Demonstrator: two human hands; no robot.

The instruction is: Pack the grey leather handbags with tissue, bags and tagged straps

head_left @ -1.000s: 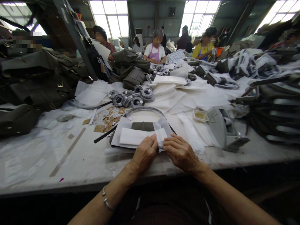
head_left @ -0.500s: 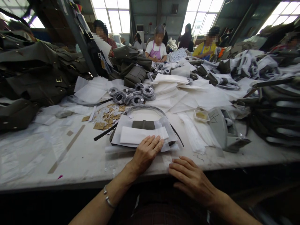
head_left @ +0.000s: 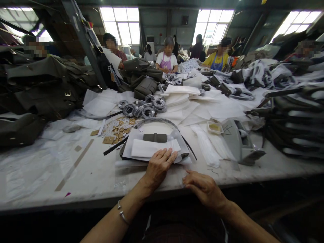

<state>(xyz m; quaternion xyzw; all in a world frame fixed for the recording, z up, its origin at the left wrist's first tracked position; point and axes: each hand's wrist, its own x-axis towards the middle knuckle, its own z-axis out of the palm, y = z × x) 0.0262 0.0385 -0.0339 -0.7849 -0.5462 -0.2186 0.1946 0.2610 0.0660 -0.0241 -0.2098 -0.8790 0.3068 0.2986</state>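
My left hand (head_left: 160, 166) lies flat, fingers stretched out, on a folded white sheet (head_left: 144, 148). That sheet covers the front part of a dark olive bag (head_left: 155, 137), with thin translucent paper (head_left: 129, 141) between them. The bag lies flat on the table, and its wrapped handle (head_left: 157, 120) arches away from me. Right of the bag, at the table's front edge, my right hand (head_left: 205, 189) has its fingers curled together. Clear plastic lies close to those fingertips; whether they grip it is hidden.
Tan tags (head_left: 117, 130) and wrapped strap coils (head_left: 148, 107) lie behind the bag. To the right are white plastic sleeves (head_left: 206, 145), a small tub (head_left: 215, 127) and a grey tape dispenser (head_left: 235, 141). Dark bags (head_left: 45, 87) are heaped at left. Several people work across the table.
My right hand's fingers have curled inward from a looser, more spread pose. My left hand stays on the white sheet. The whole view has shifted slightly.
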